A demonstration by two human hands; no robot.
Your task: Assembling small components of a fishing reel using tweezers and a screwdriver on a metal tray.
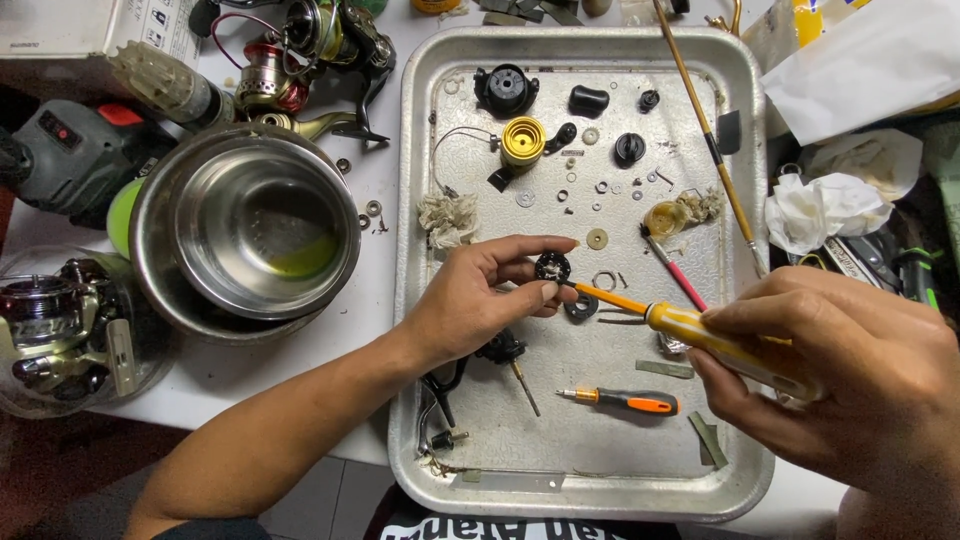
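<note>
My left hand [480, 300] pinches a small black round reel part [552, 267] above the metal tray [420, 180]. In my right hand [850, 370] is a yellow-handled screwdriver [690, 330], its orange shaft tip touching the black part. A second screwdriver with an orange and black handle [630, 401] lies on the tray below. Near my left hand lie a black ring [581, 308] and a black reel handle piece [500, 350].
The tray carries a gold spool [522, 140], black knobs, washers, screws, a pink brush [675, 270] and cotton wads. A steel bowl [250, 230] with yellowish liquid stands to the left. Fishing reels [290, 60] lie behind it, crumpled tissues [820, 205] to the right.
</note>
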